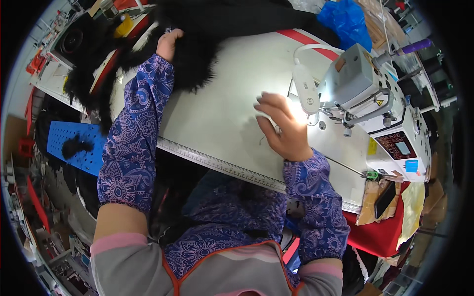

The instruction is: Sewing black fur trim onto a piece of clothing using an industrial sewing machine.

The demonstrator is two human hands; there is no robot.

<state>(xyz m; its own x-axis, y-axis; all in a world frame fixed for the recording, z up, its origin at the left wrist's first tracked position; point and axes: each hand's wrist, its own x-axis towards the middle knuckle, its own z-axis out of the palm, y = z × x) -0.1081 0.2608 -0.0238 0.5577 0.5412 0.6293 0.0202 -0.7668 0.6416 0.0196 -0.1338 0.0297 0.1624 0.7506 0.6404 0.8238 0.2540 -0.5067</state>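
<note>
At the far left of the white sewing table (227, 98), my left hand (168, 45) is at the edge of a black fur piece (196, 61). Its thumb side shows, the fingers look closed on the fur, and their tips are mostly hidden. My right hand (285, 129) is over the tabletop just left of the sewing machine's (350, 79) lit needle area. Its fingers are apart and slightly bent, with nothing gripped in them. A small light thread-like bit shows by its thumb.
A white lamp (306, 89) on a bent arm shines beside the needle. A ruler strip (217, 162) runs along the near table edge. At right a phone (385, 200) lies on a package. Black cloth (256, 19) and a blue plastic bag (345, 22) are at the back; a blue perforated board (59, 143) is left.
</note>
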